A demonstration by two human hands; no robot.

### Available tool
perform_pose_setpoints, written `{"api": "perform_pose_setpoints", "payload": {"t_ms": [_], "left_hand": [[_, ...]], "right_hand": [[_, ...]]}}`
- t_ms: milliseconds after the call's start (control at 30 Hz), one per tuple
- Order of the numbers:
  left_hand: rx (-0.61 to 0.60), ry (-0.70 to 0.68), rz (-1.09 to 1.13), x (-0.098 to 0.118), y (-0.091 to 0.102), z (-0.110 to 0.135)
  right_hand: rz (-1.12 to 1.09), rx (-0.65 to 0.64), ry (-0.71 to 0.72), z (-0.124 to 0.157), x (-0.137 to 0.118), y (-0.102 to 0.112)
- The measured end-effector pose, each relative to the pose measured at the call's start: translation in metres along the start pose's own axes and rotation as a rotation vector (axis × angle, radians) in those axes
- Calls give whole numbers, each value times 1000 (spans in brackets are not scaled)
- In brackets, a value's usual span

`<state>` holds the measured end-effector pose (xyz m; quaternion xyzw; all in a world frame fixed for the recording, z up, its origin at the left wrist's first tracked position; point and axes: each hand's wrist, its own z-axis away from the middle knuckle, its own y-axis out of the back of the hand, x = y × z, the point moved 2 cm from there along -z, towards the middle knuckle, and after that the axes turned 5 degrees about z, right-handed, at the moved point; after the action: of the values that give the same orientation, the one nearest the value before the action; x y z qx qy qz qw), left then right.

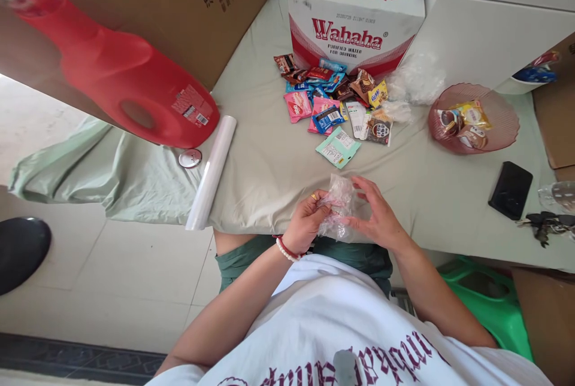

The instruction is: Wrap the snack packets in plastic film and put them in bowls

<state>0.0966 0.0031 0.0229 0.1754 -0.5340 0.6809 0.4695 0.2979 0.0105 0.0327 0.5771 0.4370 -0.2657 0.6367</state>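
Observation:
A crumpled clear plastic bag (338, 206) with some pink in it is held above the table's front edge. My left hand (308, 221) pinches its left side, fingers curled around the plastic. On the other side my right hand (377, 215) has its thumb and fingers spread apart, close to the bag; whether the fingertips touch it is hard to tell. Just beyond lies a mint-green packet (338, 147). Behind that is a pile of small wrapped snacks, among them a pink packet (297, 106) and a blue packet (327, 118).
A pink ribbed bowl (503, 125) holding several snacks stands right, near crumpled plastic (417, 78), a black phone (511, 190) and keys (545, 224). Behind the pile is a Wahaha carton (354, 30). Leftward are a plastic film roll (212, 173) and a large red bottle (148, 87).

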Motion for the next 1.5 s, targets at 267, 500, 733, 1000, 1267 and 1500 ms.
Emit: {"api": "perform_pose_setpoints", "payload": {"t_ms": [267,500,733,1000,1267,1500], "left_hand": [[-9,45,-137,6,0,4],[-94,48,-118,8,4,5],[-58,-31,-332,18,5,3],[87,9,-538,31,34,2],[249,-342,-874,34,53,5],[49,-1007,-1434,22,22,27]], "right_hand": [[65,110,120,-6,-8,-6],[-749,15,-327,-8,-1,6],[-980,-320,-673,-11,-7,-8],[-616,-70,-492,-12,15,46],[-178,148,-386,-21,32,59],[-341,151,-465,-29,30,37]]}}
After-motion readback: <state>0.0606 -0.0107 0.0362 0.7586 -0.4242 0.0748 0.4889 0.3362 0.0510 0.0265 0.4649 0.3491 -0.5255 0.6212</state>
